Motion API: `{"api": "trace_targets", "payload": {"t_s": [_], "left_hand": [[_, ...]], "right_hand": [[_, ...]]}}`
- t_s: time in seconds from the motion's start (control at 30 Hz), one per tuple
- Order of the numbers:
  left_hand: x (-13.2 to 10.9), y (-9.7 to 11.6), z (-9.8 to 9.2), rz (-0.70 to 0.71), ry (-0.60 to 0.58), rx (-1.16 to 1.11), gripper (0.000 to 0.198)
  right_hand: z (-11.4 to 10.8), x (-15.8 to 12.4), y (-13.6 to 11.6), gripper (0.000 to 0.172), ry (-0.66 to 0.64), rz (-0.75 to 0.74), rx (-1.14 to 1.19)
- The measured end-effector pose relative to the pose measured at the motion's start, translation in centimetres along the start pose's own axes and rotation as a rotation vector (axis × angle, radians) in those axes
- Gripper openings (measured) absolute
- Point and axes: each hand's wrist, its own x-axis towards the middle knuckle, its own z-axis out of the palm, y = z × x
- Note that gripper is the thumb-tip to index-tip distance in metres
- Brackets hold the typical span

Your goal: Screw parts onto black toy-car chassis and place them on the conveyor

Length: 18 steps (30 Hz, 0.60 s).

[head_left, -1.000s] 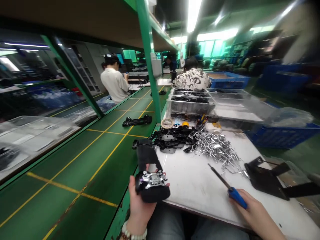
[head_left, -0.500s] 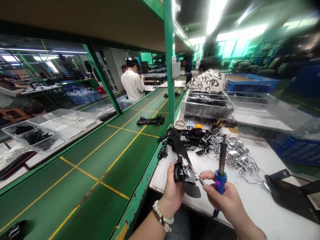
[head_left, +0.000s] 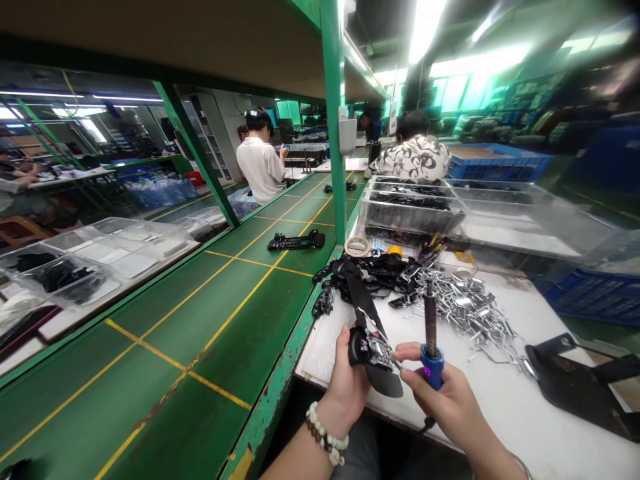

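My left hand (head_left: 349, 380) grips a long black plastic part (head_left: 383, 380) with a metal bracket (head_left: 376, 351) fixed on it, over the near edge of the white work table (head_left: 520, 407). My right hand (head_left: 447, 403) holds a blue-handled soldering iron (head_left: 432, 367) upright, its dark shaft pointing up and a cord trailing below. One right finger reaches toward the bracket, very close to it. Behind the hands lie a heap of black plastic parts (head_left: 367, 277) and a pile of bent metal clips (head_left: 463, 307).
A green conveyor belt (head_left: 210, 313) with yellow lines runs along the left, carrying a black part (head_left: 296, 240). Clear trays of black parts (head_left: 413, 213), a tape roll (head_left: 357, 247) and a blue crate (head_left: 497, 163) stand ahead. Co-workers (head_left: 260, 160) (head_left: 413, 158) sit further along.
Since a second ago, both hands have come together above the table edge. The iron has swung from lying low to upright, and the black part has moved in from over the belt.
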Motion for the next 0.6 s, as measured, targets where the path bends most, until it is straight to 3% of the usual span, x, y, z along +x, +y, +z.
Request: {"api": "trace_targets", "payload": {"t_s": [0.17, 0.43, 0.6], "left_hand": [[0.1, -0.2, -0.2, -0.017, 0.016, 0.017, 0.048], [0.4, -0.6, 0.4, -0.004, -0.019, 0.063, 0.054], [0.7, -1.0, 1.0, -0.031, -0.032, 0.075, 0.057]], "right_hand": [[-0.2, 0.3, 0.1, 0.026, 0.017, -0.048, -0.113], [-0.1, 0.5, 0.1, 0.019, -0.06, -0.194, -0.234], [-0.3, 0.5, 0.1, 0.017, -0.08, -0.206, -0.257]]}}
